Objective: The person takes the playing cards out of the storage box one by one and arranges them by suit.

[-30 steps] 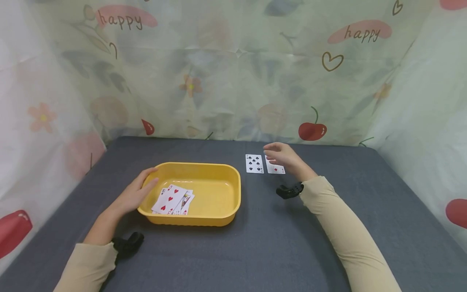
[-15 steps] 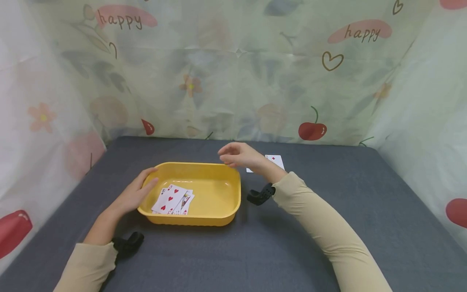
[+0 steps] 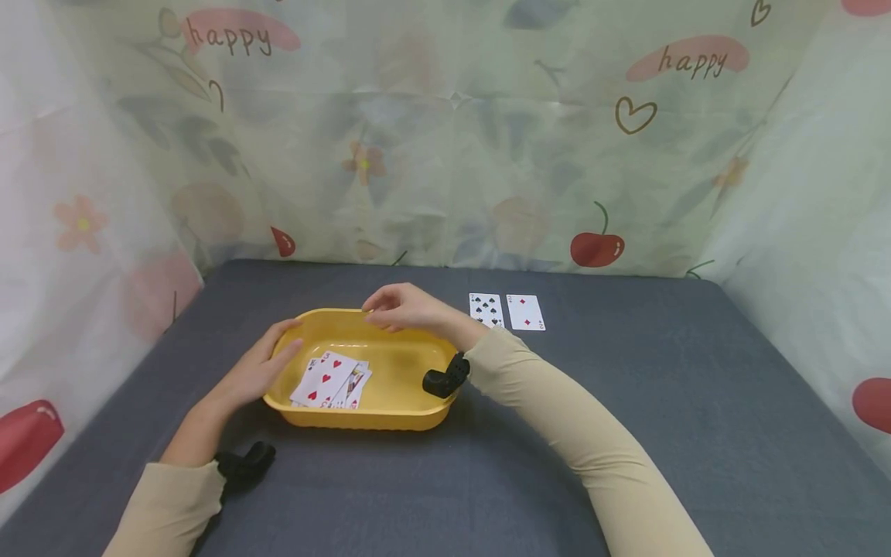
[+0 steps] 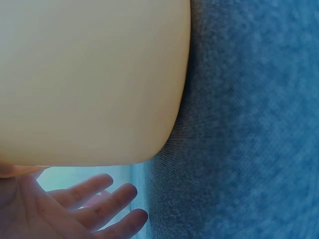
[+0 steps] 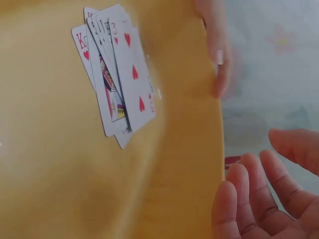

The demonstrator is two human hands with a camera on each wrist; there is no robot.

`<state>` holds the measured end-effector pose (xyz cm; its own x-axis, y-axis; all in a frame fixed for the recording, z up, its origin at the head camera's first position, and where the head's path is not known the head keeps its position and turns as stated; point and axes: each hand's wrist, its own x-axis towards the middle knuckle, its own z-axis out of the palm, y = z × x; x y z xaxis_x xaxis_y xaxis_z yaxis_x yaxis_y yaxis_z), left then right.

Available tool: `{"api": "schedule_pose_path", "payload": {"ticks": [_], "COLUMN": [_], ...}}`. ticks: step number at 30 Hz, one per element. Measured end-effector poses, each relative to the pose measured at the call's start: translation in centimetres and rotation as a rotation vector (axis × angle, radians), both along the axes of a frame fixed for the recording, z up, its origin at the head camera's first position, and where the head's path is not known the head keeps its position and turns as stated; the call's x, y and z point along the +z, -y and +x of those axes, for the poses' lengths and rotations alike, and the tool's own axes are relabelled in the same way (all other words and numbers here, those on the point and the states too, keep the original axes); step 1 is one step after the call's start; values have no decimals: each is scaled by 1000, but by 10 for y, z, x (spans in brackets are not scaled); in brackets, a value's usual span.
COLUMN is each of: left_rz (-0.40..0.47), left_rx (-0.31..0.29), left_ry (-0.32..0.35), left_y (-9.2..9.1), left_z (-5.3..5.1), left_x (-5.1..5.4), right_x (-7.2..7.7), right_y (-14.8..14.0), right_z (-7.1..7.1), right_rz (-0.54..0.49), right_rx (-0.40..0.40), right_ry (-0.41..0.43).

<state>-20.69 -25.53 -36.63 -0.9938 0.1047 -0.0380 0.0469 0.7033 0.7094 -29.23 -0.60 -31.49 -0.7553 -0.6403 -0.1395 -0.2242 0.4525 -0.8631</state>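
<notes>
My left hand [image 3: 254,371] holds the left end of a yellow plastic basin [image 3: 362,420], thumb over the rim. In the left wrist view, several fingers [image 4: 99,211] extend loosely outside the basin wall [image 4: 94,84]. Over the basin's far rim hovers my right hand [image 3: 411,307], palm bare and fingers slightly bent in the right wrist view, holding nothing visible. A loose pile of playing cards [image 3: 327,381] lies inside the basin at the left; the three of hearts [image 5: 133,74] is on top, and a king of hearts [image 5: 82,45] sticks out beneath.
Two face-up cards, a seven of spades [image 3: 485,308] and a two of diamonds [image 3: 525,312], lie side by side right of the basin. A dark cloth [image 3: 501,480] covers the table. Patterned curtains [image 3: 452,155] stand behind and at both sides.
My right hand has moved left from above the two of diamonds, past the seven of spades, to over the basin. Both cards are uncovered, though my sleeve touches their view. My left hand stays put.
</notes>
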Motion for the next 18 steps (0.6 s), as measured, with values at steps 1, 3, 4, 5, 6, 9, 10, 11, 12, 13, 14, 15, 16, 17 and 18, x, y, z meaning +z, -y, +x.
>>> {"api": "schedule_pose_path", "payload": {"ticks": [1, 3, 4, 5, 6, 9, 10, 11, 12, 13, 14, 15, 16, 17, 18], "left_rz": [1, 3, 5, 7, 8, 12, 14, 15, 15, 15, 13, 11, 10, 8, 7], "left_rx": [0, 0, -2, -3, -5, -11, -12, -12, -11, -9, -8, -8, -8, -8, -9], "left_ry": [-1, -3, -6, -8, -11, -19, -20, -19, -15, -11, -7, -4, 0, 3, 4], "left_y": [0, 0, 0, 0, 0, 0, 0, 0, 0, 0, 0, 0, 0, 0, 0], "left_z": [0, 0, 0, 0, 0, 0, 0, -1, -1, -1, 0, 0, 0, 0, 0], "left_x": [0, 0, 0, -1, -1, -1, -1, -1, -1, 0, 0, 0, 0, 0, 1], "right_x": [-2, -5, -7, -8, -9, -13, -14, -15, -16, -17, -18, -19, -20, -21, -21], "right_y": [3, 7, 9, 11, 13, 19, 21, 23, 25, 27, 29, 32, 34, 36, 38], "right_z": [-1, -1, -2, -1, -1, -1, -1, -1, -1, -1, -1, -1, -1, 0, 0], "right_rz": [4, 14, 23, 32, 38, 55, 56, 56, 56, 56, 57, 62, 67, 73, 82], "right_rx": [0, -5, -7, -7, -6, 9, 16, 22, 26, 29, 31, 31, 31, 31, 32], "right_ry": [1, 7, 7, 7, 11, 24, 30, 36, 41, 47, 53, 53, 54, 53, 49]}}
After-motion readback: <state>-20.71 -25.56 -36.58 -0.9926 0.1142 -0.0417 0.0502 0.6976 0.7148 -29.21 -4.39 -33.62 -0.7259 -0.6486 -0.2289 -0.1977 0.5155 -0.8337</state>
